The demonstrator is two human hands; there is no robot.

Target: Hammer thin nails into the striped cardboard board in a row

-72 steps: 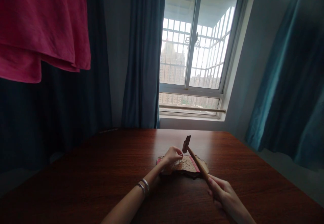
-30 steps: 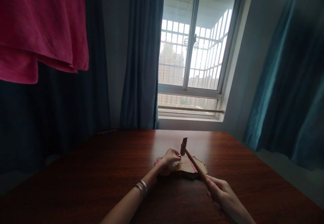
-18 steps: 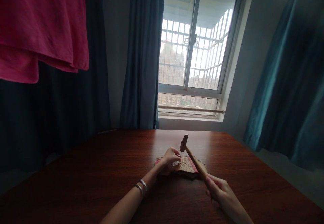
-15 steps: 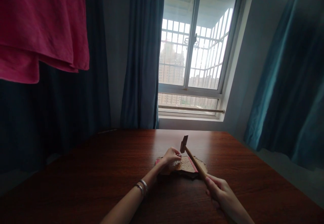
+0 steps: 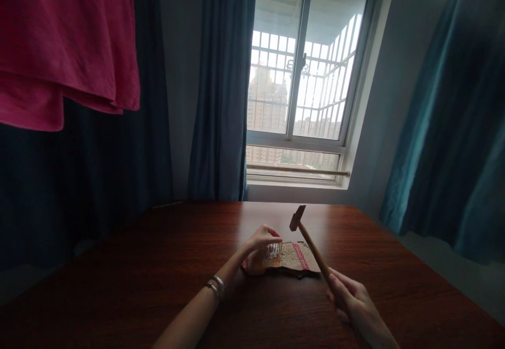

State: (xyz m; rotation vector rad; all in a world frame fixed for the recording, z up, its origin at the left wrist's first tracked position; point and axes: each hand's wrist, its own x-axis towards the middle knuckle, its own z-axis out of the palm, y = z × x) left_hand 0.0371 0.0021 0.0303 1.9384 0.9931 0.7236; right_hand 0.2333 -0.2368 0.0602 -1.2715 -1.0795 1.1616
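Note:
My right hand (image 5: pixel 353 299) is wrapped round the wooden handle of a hammer (image 5: pixel 313 246). Its metal head is raised above the board's right part, clear of it. A ragged-edged piece of cardboard (image 5: pixel 291 258) lies on the table, with many small holes and pink stripes. Several thin nails (image 5: pixel 274 247) stand upright in its back left part. Over them is my left hand (image 5: pixel 266 237), thumb and fingertips pinched at the top of a nail at the right end of the row. Two bracelets circle the left wrist.
The brown wooden table (image 5: pixel 165 265) reaches to the wall below a barred window (image 5: pixel 303 75). Blue curtains (image 5: pixel 221 91) hang on both sides. A pink cloth (image 5: pixel 67 44) hangs at the upper left, above the table's height.
The hammer has moved up and to the right, away from the left fingers. My left hand has lifted slightly, so the upright nails beneath show more clearly.

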